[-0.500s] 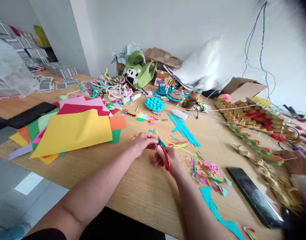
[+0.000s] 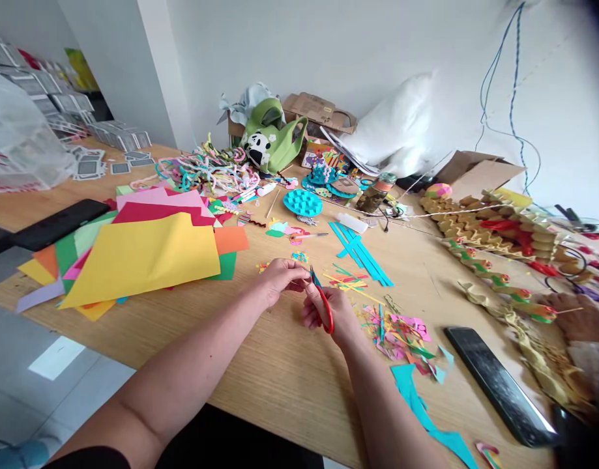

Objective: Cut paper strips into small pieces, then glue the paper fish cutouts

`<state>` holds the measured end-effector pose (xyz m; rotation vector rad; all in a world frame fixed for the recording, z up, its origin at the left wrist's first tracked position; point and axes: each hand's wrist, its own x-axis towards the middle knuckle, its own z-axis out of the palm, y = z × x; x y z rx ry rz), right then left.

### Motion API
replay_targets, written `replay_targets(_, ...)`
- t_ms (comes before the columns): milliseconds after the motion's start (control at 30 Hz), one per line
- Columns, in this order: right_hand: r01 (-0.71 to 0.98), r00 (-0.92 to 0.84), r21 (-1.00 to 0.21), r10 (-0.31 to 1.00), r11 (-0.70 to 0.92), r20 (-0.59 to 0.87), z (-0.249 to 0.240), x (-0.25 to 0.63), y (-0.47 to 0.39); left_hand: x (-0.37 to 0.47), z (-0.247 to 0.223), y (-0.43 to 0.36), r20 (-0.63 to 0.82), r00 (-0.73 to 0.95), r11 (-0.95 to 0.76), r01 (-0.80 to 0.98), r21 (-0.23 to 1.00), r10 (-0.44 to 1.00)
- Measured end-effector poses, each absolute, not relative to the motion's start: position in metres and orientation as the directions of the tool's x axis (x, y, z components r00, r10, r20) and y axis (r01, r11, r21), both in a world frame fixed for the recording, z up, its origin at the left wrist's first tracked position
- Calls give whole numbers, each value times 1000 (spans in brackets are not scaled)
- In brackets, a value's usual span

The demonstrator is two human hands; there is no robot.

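Red-handled scissors [image 2: 324, 311] are in my right hand [image 2: 339, 314], their dark blades pointing up and away from me. My left hand [image 2: 283, 281] is closed in a pinch right beside the blades; whatever its fingertips hold is too small to make out. Both hands are just above the wooden table, close together. Beyond them lie tiny blue and yellow paper bits [image 2: 299, 257]. Thin coloured paper strips [image 2: 349, 281] are to the right of the blades, and a heap of paper scraps [image 2: 401, 335] lies beside my right wrist.
Coloured paper sheets [image 2: 147, 257] are stacked at left. Blue strips [image 2: 360, 253] and a round blue piece [image 2: 303, 203] lie farther back. A phone [image 2: 499, 384] and a cut blue paper piece [image 2: 416, 407] are at right. Another person's hand [image 2: 575, 316] is at the right edge, near yellowish braided pieces.
My hands and the scissors keep nearly the same place; the blades look slightly more upright. The other person's hand at the far right has shifted a little.
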<state>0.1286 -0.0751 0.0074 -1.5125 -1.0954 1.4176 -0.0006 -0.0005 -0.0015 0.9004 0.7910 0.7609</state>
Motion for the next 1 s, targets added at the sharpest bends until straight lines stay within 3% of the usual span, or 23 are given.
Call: replay_targets(1000, 107, -5, -943, 949, -314, -317, 11, 129, -77, -1, 0, -1, -257, 514, 416, -220, 882, 818)
